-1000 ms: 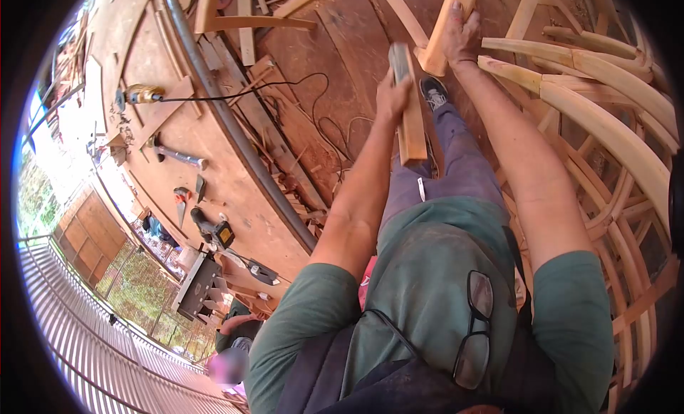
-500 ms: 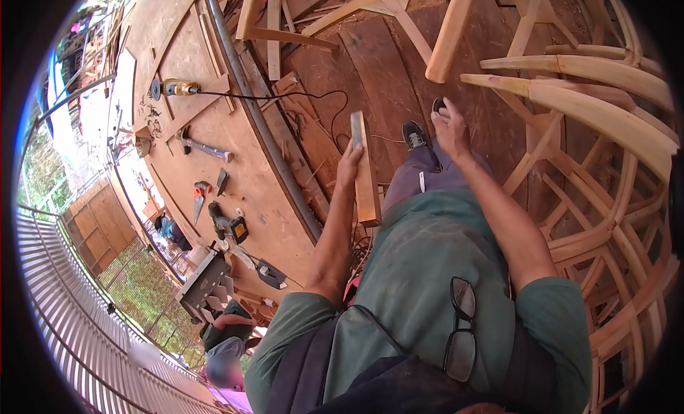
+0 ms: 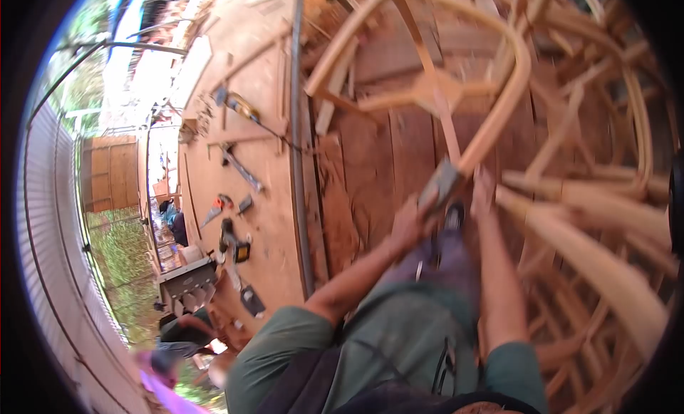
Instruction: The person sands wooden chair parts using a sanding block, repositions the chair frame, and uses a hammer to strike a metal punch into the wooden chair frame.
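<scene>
At the curved frame's (image 3: 493,129) near end: left hand (image 3: 410,223) closed round block (image 3: 439,185); right hand (image 3: 483,191) alongside, grip blurred, can't tell. Best keep block flat, pressure even.

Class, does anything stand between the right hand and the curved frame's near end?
Nothing visible does. The right hand is beside the curved frame's near end; blur hides whether they touch. The block in the left hand is on the other side.
</scene>
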Available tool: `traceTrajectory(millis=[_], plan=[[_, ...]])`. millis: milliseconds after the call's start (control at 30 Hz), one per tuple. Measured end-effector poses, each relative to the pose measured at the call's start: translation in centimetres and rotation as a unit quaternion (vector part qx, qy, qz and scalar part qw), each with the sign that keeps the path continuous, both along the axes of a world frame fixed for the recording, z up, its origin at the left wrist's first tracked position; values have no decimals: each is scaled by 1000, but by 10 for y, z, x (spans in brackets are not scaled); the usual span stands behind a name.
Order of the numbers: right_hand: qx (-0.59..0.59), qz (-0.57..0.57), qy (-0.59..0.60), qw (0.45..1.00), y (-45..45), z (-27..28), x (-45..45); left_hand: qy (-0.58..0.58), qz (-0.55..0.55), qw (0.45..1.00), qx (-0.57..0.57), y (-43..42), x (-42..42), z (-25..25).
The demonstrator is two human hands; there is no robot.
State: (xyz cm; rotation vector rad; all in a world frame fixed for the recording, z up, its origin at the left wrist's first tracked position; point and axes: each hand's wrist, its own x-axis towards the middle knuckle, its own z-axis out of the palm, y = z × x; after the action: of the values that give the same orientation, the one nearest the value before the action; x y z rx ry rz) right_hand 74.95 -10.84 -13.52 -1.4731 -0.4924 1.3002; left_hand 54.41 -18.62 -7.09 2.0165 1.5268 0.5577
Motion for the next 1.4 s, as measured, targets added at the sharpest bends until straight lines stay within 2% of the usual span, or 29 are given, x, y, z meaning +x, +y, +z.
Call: traceTrajectory(millis=[33, 67, 133, 200, 267, 333, 433, 467, 533, 567, 600, 633, 700, 767, 867, 1033, 1133, 1233, 1267, 1300, 1367, 1400], plan=[[-11, 68, 31, 997, -16, -49, 11, 6, 8, 999, -38, -1, 1, 9], [-53, 58, 82, 994, -18, -40, 10, 44, 10, 990, -135, 9, 6, 23], [-49, 26, 150, 987, -16, -17, 5, 42, 29, 993, -102, 50, 28, 27], [-47, 53, 195, 978, -16, -28, 13, 34, 41, 994, -91, 83, 51, 29], [-47, 73, 226, 970, -17, -30, 18, 6, 45, 998, -52, 73, 48, 28], [-63, 53, 211, 974, -8, -19, 11, -10, 40, 999, -7, 48, 32, 15], [-54, 59, 179, 981, -17, -16, 10, -20, 36, 997, -72, -1, 1, 9], [-1, 62, 180, 982, -21, -26, 8, 12, 28, 999, -37, 5, 4, 9], [-58, 32, 158, 985, -27, -56, 9, 6, 44, 998, -35, 42, 25, 4], [-92, 50, 143, 984, -23, -49, 14, 21, 41, 996, -70, 73, 40, 10], [-77, 54, 143, 985, -21, -44, 13, -14, 21, 999, -41, 95, 45, -7], [-60, 20, 119, 991, -18, -34, 8, -36, 14, 997, -65, 111, 50, -5], [-90, 14, 86, 992, -16, -12, 3, -47, -6, 996, -81, 89, 37, 3], [-88, -6, 61, 994, -19, -23, -5, -36, -45, 998, -38, 61, 16, 9], [-72, -41, 62, 995, -18, -33, -17, -29, -70, 996, -47, 41, -4, 16], [-7, -30, 49, 998, -22, -6, -25, -35, -71, 994, 73, 145, 61, -12], [-2, -63, 104, 993, -29, -63, -27, -55, -120, 990, 41, 119, 31, -10], [1, -59, 163, 985, -23, -35, -31, -81, -135, 987, 8, 56, -18, -9], [14, -50, 131, 990, -25, -52, -31, -62, -130, 989, -35, 58, -19, -5], [24, -38, 98, 994, -26, -74, -31, -45, -128, 991, -19, 67, -12, -6], [29, -36, 96, 994, -31, -94, -27, -13, -128, 992, 13, 117, 25, -12], [21, -42, 131, 990, -29, -86, -27, 5, -142, 989, 41, 149, 44, -21]])
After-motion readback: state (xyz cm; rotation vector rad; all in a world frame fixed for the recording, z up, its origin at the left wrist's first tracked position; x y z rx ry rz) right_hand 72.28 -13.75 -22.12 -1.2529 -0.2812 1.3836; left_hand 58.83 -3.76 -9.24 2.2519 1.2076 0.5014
